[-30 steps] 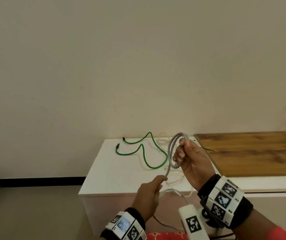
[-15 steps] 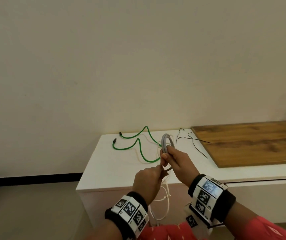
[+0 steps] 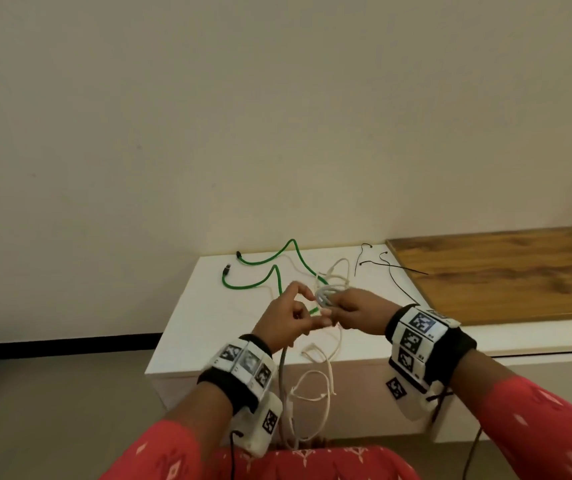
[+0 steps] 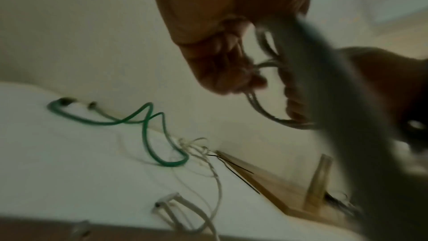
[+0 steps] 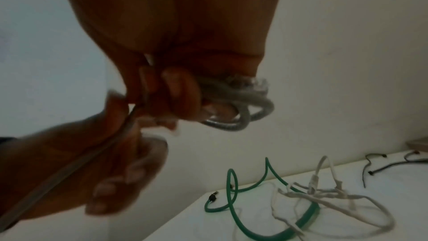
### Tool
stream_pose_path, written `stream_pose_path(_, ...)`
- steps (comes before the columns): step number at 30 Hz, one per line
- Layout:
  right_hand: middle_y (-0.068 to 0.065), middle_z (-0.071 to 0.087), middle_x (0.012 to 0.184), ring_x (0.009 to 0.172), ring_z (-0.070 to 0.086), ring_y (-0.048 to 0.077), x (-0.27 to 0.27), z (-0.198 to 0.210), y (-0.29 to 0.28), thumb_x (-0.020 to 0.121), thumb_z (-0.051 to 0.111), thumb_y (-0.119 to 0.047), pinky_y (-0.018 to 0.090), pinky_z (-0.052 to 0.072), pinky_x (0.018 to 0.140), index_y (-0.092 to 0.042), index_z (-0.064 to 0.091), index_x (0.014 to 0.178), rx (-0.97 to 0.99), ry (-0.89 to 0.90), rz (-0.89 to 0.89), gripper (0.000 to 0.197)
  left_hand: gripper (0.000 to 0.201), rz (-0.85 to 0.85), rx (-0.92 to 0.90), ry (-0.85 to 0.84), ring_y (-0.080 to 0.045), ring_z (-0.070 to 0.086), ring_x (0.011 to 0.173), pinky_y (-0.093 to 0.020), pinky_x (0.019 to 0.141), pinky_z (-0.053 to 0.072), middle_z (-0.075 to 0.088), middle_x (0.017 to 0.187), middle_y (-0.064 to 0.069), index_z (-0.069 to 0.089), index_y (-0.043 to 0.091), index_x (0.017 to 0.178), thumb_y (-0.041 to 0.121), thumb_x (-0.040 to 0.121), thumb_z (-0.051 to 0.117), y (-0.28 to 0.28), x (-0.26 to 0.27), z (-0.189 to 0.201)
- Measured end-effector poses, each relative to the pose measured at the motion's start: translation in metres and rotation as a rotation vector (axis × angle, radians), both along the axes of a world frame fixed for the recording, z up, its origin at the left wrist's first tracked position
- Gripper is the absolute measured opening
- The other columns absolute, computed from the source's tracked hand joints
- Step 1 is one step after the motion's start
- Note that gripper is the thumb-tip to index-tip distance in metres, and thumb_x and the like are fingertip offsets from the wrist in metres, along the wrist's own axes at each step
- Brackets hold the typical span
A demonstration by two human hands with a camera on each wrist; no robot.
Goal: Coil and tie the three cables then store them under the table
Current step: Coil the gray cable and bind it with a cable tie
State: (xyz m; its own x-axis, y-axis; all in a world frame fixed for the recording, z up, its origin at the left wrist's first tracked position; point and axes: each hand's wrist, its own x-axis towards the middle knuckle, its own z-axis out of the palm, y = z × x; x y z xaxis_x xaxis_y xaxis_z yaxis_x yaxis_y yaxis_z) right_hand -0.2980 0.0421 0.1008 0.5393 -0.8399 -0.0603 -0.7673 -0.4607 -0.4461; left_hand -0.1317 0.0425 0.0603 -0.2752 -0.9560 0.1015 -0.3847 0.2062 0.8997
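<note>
Motion blur smears both wrist views, and the grey braided cable's (image 3: 326, 295) free end drops out of sight below the white tabletop's (image 3: 208, 327) near edge. The right hand (image 3: 357, 315) clamps the small grey coil above the tabletop; the left hand (image 3: 286, 322) pinches its trailing length. A green cable (image 3: 260, 282) and a white cable (image 3: 338, 271) sprawl behind, with black zip ties (image 3: 381, 263) farther right.

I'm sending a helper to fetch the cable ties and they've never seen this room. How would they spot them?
Find the white table against the wall, and go to its far right corner, where the wooden board begins. The cable ties lie loose there, one reaching onto the board. They are thin, black and stiff, far finer than the green cable and the white cable beside them.
</note>
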Motion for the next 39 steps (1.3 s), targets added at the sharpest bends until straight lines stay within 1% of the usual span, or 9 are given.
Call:
stream_pose_path(3,-0.008,0.042,0.057,0.055,0.040,0.007,-0.008,0.001,-0.007,0.097,0.037,-0.028,0.017,0.031,0.055,-0.020,0.044,0.064,-0.042,-0.035,-0.038,0.035,0.019,-0.039,0.248,-0.024,-0.018,0.056,0.057,-0.025,0.048,0.044,0.063,0.070,-0.003,0.056,0.025,0.103,0.030,0.097,0.039,-0.021,0.020,-0.023)
stream_pose_path(7,-0.005,0.037,0.055,0.044,0.035,0.003,-0.022,-0.010,-0.017,0.097,0.037,-0.024,0.013,0.030,0.049,-0.021,0.041,0.059,0.114,-0.320,-0.094,0.038,0.072,-0.409,-0.071,-0.940,-0.032,0.057,0.099,-0.037,0.078,0.046,0.055,0.110,-0.015,0.013,0.041,0.142,0.022,0.088,0.056,-0.036,0.010,-0.063)
stream_pose_path(11,-0.008,0.035,0.053,0.036,0.034,0.000,-0.036,-0.015,-0.017,0.096,0.038,-0.018,0.009,0.030,0.041,-0.017,0.044,0.060,0.256,-0.506,-0.150,0.037,0.048,-0.596,-0.308,-1.254,-0.037,0.056,0.095,-0.041,0.069,0.041,0.053,0.111,-0.018,0.038,0.025,0.133,0.022,0.088,0.055,-0.044,-0.019,-0.076)
stream_pose_path(15,-0.013,0.037,0.040,0.037,0.029,0.001,-0.052,-0.014,-0.016,0.095,0.037,-0.018,0.011,0.027,0.040,-0.013,0.043,0.059,0.367,-0.602,-0.154,0.037,0.012,-0.492,-0.239,-1.180,-0.033,0.057,0.087,-0.036,0.067,0.040,0.058,0.097,-0.018,0.052,0.011,0.090,0.018,0.091,0.043,-0.066,-0.024,-0.075)
stream_pose_path(19,-0.012,0.037,0.041,0.039,0.029,0.002,-0.064,-0.014,-0.016,0.088,0.050,-0.040,0.012,0.026,0.040,-0.010,0.043,0.062,0.424,-0.606,-0.137,0.040,0.016,-0.091,-0.276,-0.823,-0.032,0.061,0.094,-0.038,0.082,0.050,0.066,0.101,-0.018,0.061,0.007,0.098,0.012,0.089,0.048,-0.100,-0.021,-0.037)
stream_pose_path(26,-0.011,0.038,0.043,0.037,0.030,0.003,-0.084,-0.021,-0.012,0.063,0.063,-0.059,0.013,0.027,0.039,-0.015,0.049,0.058,0.707,-0.496,-0.038,0.047,0.014,0.428,-0.202,-0.295,-0.035,0.065,0.073,-0.039,0.067,0.054,0.069,0.088,-0.024,0.062,-0.001,0.088,0.014,0.086,0.059,-0.172,0.006,0.026)
stream_pose_path(31,-0.008,0.034,0.039,0.035,0.029,0.006,-0.083,-0.021,-0.008,0.077,0.051,-0.041,0.015,0.026,0.037,-0.013,0.048,0.056,0.684,-0.494,-0.185,0.035,0.064,0.255,0.197,-0.223,-0.031,0.061,0.080,-0.032,0.049,0.047,0.055,0.109,-0.021,0.014,0.012,0.141,0.013,0.090,0.053,-0.167,0.009,0.029)
stream_pose_path(35,-0.008,0.031,0.037,0.033,0.024,0.006,-0.075,-0.013,-0.001,0.081,0.049,-0.040,0.017,0.024,0.035,-0.011,0.046,0.057,0.698,-0.605,-0.250,0.038,0.034,-0.040,0.186,-0.217,-0.020,0.059,0.076,-0.028,0.057,0.046,0.061,0.106,-0.013,0.048,0.011,0.116,0.037,0.094,0.041,-0.103,0.011,0.038)
stream_pose_path(39,-0.006,0.029,0.039,0.034,0.023,0.008,-0.064,-0.002,0.010,0.079,0.044,-0.037,0.019,0.026,0.037,-0.012,0.046,0.057,0.713,-0.762,-0.251,0.034,0.037,-0.362,0.221,-0.420,-0.017,0.055,0.106,-0.031,0.083,0.046,0.060,0.117,-0.002,0.047,0.015,0.125,0.036,0.095,0.041,-0.034,0.009,0.037)
